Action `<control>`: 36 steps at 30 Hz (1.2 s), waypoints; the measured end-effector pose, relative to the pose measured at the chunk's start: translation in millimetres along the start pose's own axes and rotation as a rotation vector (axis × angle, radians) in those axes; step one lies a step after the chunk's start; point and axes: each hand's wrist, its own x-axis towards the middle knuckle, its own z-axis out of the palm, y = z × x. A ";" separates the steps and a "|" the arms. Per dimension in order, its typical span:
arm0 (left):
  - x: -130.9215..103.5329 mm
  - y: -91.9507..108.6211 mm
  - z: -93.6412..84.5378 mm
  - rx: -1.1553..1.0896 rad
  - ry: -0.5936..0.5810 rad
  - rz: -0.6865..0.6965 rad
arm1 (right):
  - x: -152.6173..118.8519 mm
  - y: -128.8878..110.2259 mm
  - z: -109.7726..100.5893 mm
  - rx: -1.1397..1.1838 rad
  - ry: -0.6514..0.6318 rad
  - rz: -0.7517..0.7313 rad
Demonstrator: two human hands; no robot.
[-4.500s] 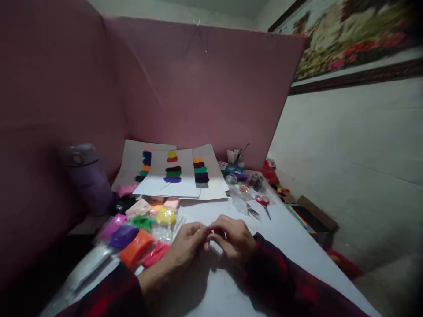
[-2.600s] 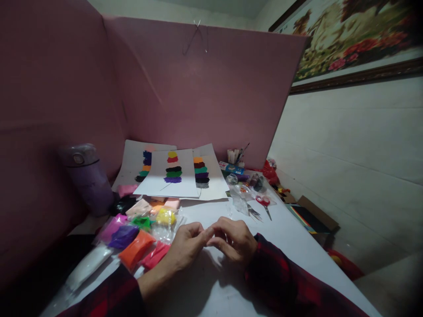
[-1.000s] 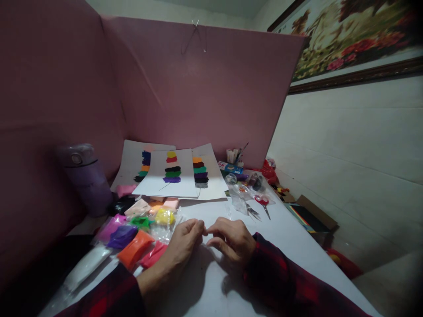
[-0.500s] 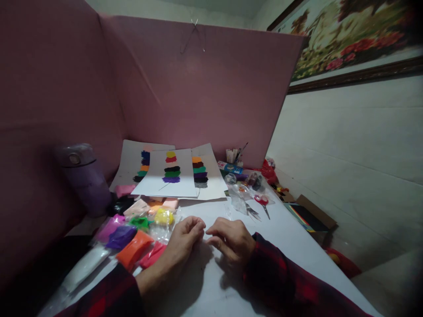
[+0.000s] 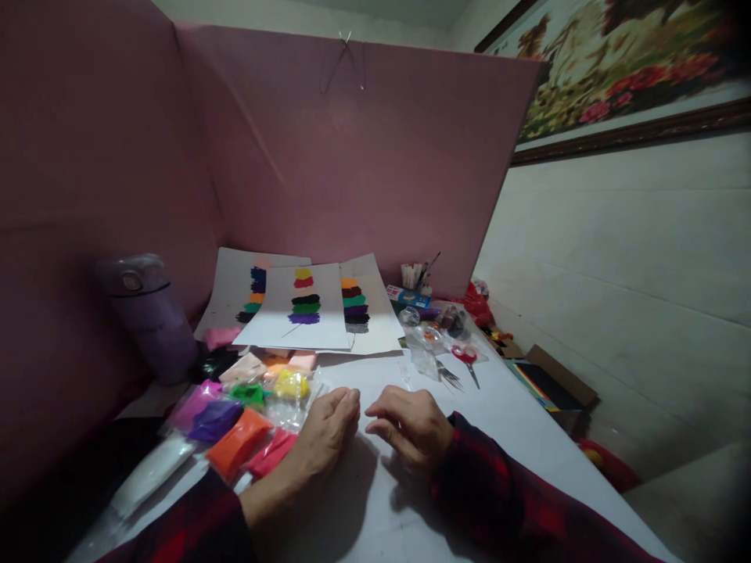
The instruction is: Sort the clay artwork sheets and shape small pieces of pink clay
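My left hand [image 5: 332, 426] is held over the white tabletop with its fingers curled in and the thumb pressed along them. Whatever it may hold is hidden. Just right of it, separated by a small gap, my right hand [image 5: 411, 426] has bent fingers, and its thumb tip stands apart from the index finger. Nothing shows between those two tips. Beside my left hand lie packets of coloured clay: yellow clay [image 5: 292, 383], red clay [image 5: 273, 452], orange clay [image 5: 240, 444], purple clay [image 5: 215, 422] and green clay [image 5: 246, 394].
Behind my hands are paper sheets [image 5: 305, 335] with painted colour stripes. Red-handled scissors [image 5: 465, 356] and clear plastic bags [image 5: 423, 356] lie at the right. A purple bottle [image 5: 149, 320] stands at the left, before a pink partition [image 5: 364, 172]. A cardboard box [image 5: 563, 375] is beyond the table edge.
My left hand has turned slightly and its fingertips have drawn back a little to the left, widening the gap between the hands. The right hand is nearly still.
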 end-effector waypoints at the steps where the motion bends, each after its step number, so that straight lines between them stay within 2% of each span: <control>1: -0.3 0.3 0.1 0.023 0.004 -0.002 | 0.1 0.1 0.1 0.001 0.004 -0.004; 8: -4.3 5.6 2.3 0.125 0.007 -0.023 | 0.5 0.3 0.3 0.009 0.006 -0.011; 16: -0.1 0.9 -0.2 -0.044 0.007 -0.099 | -0.1 0.7 0.0 0.008 -0.015 -0.001; 20: 4.0 -3.8 -1.2 -0.128 0.010 -0.059 | -1.0 1.3 -0.4 0.002 -0.009 0.003; 23: 4.8 -5.2 -1.9 -0.142 0.011 -0.034 | -1.6 1.1 0.1 -0.003 -0.010 0.007; 29: 1.5 -0.7 -1.8 -0.139 -0.020 -0.072 | -2.0 0.8 0.8 -0.002 -0.026 0.013; 36: 2.5 -1.9 -1.3 -0.106 -0.004 -0.110 | -0.6 -0.1 -1.4 0.008 -0.071 0.037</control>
